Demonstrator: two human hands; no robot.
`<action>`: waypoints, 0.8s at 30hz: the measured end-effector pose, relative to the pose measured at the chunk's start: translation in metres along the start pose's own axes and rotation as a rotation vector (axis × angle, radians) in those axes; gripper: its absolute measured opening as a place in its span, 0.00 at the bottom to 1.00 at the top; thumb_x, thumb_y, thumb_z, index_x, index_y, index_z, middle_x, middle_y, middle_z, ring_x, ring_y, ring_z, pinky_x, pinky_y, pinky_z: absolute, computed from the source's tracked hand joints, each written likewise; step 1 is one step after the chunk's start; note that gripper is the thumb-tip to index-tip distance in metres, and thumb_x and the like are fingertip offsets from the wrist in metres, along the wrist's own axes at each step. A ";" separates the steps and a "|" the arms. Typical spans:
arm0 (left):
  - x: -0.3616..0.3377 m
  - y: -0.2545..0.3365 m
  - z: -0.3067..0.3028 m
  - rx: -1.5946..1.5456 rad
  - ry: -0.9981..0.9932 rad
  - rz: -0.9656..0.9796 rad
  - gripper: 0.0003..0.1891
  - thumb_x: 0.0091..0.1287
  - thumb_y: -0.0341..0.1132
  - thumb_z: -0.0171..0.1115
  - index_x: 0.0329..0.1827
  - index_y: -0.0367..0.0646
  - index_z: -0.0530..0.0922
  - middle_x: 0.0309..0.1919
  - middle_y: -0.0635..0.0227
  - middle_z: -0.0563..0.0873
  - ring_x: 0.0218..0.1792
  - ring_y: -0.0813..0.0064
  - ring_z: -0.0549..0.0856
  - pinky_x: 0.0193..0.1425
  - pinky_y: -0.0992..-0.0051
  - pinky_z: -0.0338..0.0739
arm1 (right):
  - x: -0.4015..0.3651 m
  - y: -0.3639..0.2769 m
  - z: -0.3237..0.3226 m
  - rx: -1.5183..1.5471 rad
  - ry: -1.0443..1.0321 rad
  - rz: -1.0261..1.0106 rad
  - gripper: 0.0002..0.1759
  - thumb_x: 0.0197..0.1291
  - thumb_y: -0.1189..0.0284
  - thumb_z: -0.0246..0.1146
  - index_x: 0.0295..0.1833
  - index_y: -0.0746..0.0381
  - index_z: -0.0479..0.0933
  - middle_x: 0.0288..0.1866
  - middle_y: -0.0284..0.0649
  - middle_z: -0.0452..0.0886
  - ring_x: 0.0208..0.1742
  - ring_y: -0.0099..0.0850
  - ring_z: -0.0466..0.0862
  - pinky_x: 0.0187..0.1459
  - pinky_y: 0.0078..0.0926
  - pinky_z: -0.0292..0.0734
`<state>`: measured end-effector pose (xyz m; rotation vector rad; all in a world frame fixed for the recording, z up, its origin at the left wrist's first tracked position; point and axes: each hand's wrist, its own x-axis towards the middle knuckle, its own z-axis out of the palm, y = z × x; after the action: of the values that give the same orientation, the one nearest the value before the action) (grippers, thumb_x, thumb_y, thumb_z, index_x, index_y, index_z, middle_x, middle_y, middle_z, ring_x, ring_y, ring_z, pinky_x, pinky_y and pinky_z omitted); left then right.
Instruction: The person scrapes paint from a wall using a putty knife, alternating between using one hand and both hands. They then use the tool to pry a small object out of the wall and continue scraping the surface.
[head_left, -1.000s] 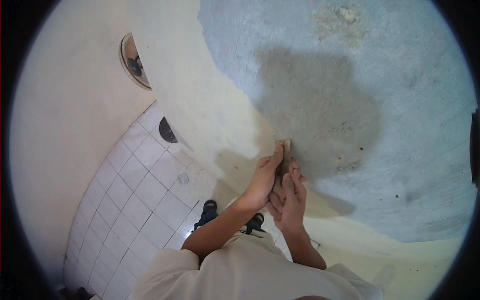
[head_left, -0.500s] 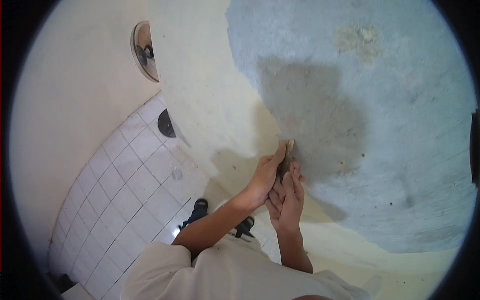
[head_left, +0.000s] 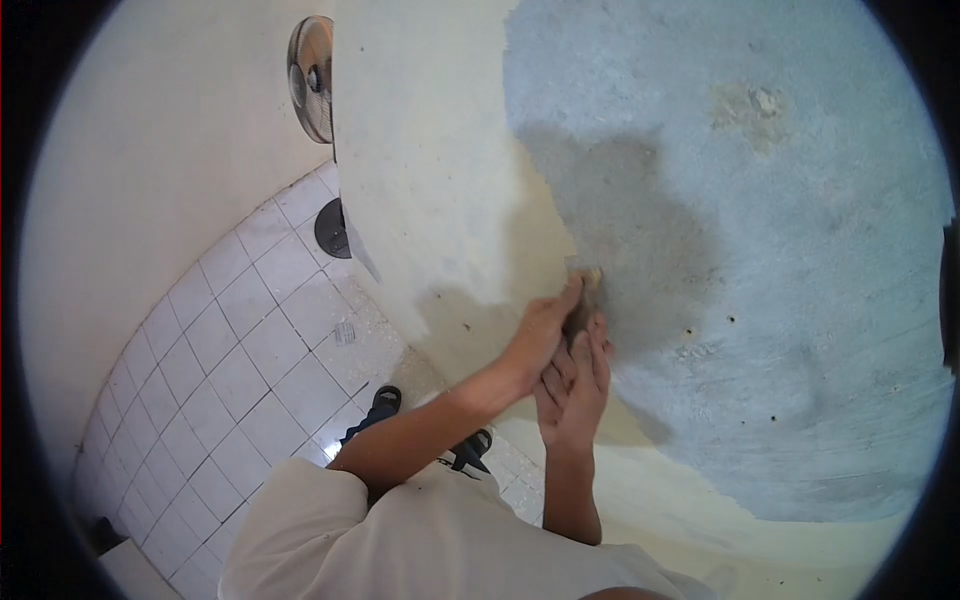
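Note:
A flat, dark scraper (head_left: 578, 318) with a pale edge is pressed against the wall. Its tip touches the line where cream paint (head_left: 430, 190) meets a bared blue-grey surface (head_left: 830, 250). My left hand (head_left: 545, 345) grips the scraper from the left, thumb stretched along it toward the tip. From below, my right hand (head_left: 580, 390) closes around the same tool, its fingers overlapping those of the left. Much of the scraper is hidden by my fingers, so its handle cannot be made out.
A rough pale patch (head_left: 755, 112) and small holes (head_left: 731, 319) mark the blue-grey area. Beyond the wall's edge stand a fan (head_left: 312, 80) and its round black base (head_left: 333, 230). White floor tiles (head_left: 270, 340) hold scattered debris. My sandalled foot (head_left: 388, 398) is beside the wall.
Both hands have shifted slightly up along the paint line with the scraper, keeping their grip. The camera view has moved a little, showing more of the fan.

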<state>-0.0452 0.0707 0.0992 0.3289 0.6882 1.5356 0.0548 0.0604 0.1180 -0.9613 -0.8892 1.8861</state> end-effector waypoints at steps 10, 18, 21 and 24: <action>0.015 0.005 -0.002 -0.113 -0.009 0.097 0.32 0.83 0.63 0.49 0.42 0.39 0.83 0.33 0.62 0.88 0.36 0.68 0.91 0.39 0.72 0.88 | 0.010 -0.007 0.010 0.027 -0.113 -0.035 0.18 0.86 0.66 0.50 0.75 0.51 0.69 0.25 0.23 0.62 0.15 0.12 0.58 0.12 0.12 0.54; 0.011 0.001 -0.003 -0.090 -0.003 0.082 0.32 0.83 0.62 0.48 0.43 0.39 0.83 0.34 0.60 0.89 0.36 0.70 0.91 0.35 0.73 0.87 | 0.006 0.001 0.009 0.057 -0.082 -0.068 0.20 0.84 0.68 0.53 0.77 0.50 0.70 0.25 0.24 0.63 0.15 0.11 0.56 0.11 0.12 0.52; 0.001 0.035 -0.003 0.114 -0.013 -0.002 0.33 0.83 0.64 0.48 0.44 0.39 0.84 0.34 0.60 0.89 0.36 0.69 0.91 0.35 0.72 0.87 | 0.013 -0.004 0.025 0.040 -0.050 -0.065 0.20 0.84 0.68 0.54 0.77 0.50 0.70 0.26 0.24 0.65 0.15 0.10 0.56 0.11 0.11 0.52; -0.005 0.031 0.001 0.096 0.048 0.004 0.35 0.82 0.66 0.46 0.43 0.39 0.84 0.35 0.60 0.90 0.35 0.69 0.91 0.37 0.71 0.88 | 0.008 -0.005 0.022 0.007 -0.024 -0.013 0.20 0.86 0.66 0.51 0.78 0.52 0.67 0.25 0.23 0.63 0.16 0.12 0.58 0.12 0.13 0.54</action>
<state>-0.0686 0.0675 0.1196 0.3662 0.8013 1.5213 0.0345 0.0643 0.1304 -0.9283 -0.9010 1.8924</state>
